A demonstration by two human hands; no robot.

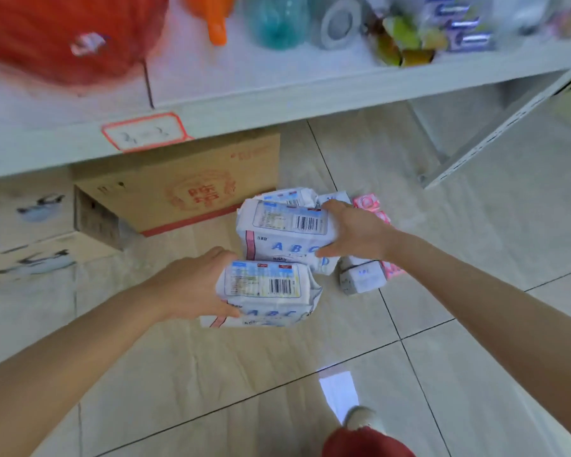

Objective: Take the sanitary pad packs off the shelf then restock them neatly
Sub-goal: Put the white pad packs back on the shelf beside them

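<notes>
Two white packs in play, both printed ABC in blue with a barcode panel facing up. The nearer pack (271, 291) sat in the left hand (192, 285), fingers wrapped round its left end, and it was held above the tiled floor (475, 374). The farther pack (287, 232) was clamped by the right hand (356, 232), thumb low on the front face, fingers over the top right corner. Behind it, more white packs (290, 196) were piled on the floor, and a small white pack (363, 278) stood just beside the right wrist with pink packs (370, 206) touching that cluster on its right. A cardboard box (178, 189) with red print lay on the floor to the left of the pile, under the front edge of the white shelf (277, 100). Up on that shelf, blurred, were a red bag (63, 34) and a teal bottle (277, 24), and a red-bordered price tag (145, 130) hung on the shelf's front edge
</notes>
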